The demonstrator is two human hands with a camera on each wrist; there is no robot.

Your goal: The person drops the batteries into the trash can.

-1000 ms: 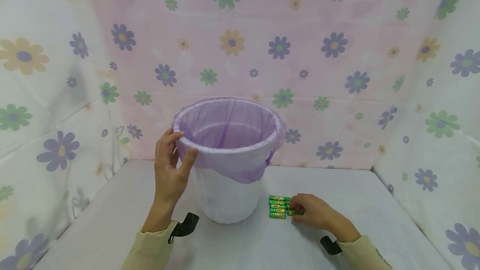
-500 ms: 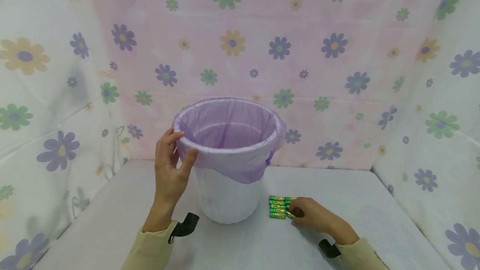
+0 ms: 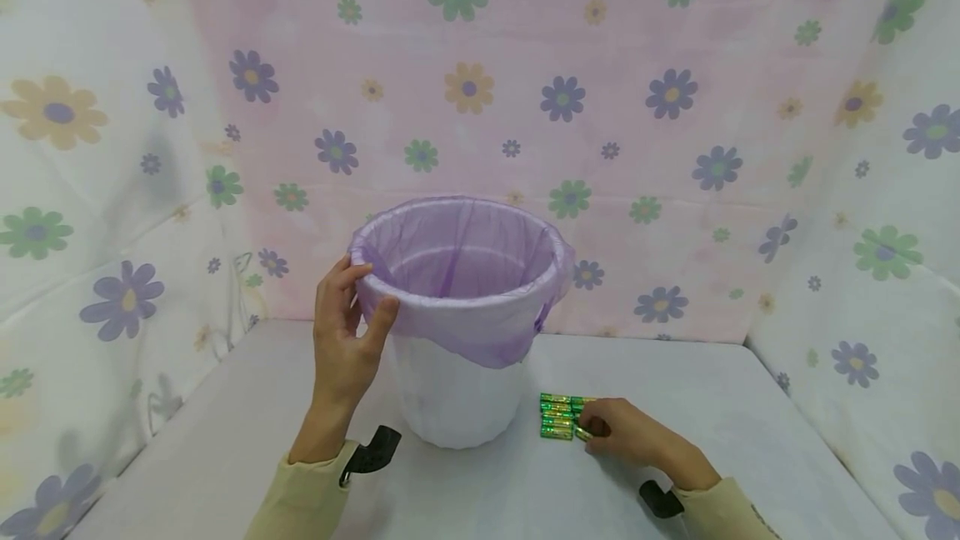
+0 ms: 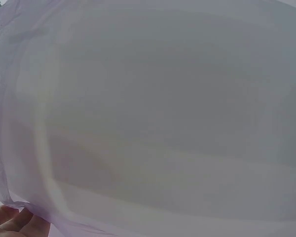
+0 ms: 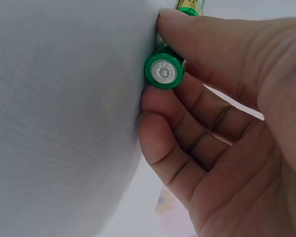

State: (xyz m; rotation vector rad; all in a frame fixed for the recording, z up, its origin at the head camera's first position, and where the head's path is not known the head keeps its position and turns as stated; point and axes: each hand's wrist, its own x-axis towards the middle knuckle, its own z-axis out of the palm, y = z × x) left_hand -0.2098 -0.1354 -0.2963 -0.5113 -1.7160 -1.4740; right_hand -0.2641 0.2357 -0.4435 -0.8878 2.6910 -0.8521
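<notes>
A white trash bin (image 3: 457, 398) stands upright left of centre in the head view, with a translucent purple liner bag (image 3: 480, 332) folded over its rim. My left hand (image 3: 345, 352) grips the bin's rim at its left side, fingers over the edge and thumb against the outside. Right of the bin, green and gold batteries (image 3: 556, 422) lie side by side on the table in two short columns. My right hand (image 3: 637, 433) pinches the nearest battery (image 5: 164, 73) of the right column between thumb and fingers, close over the table, and hides part of that column.
The white-covered table (image 3: 480, 498) runs back to a pink flowered cloth (image 3: 510, 107), with white flowered cloth on both sides. Black wrist mounts (image 3: 372, 450) sit at both sleeves. In the left wrist view the bin's wall (image 4: 163, 108) takes up most of the frame.
My right hand has shifted slightly down, and the pinched battery now sits at a slant closer to the left column. The left hand keeps its hold on the rim.
</notes>
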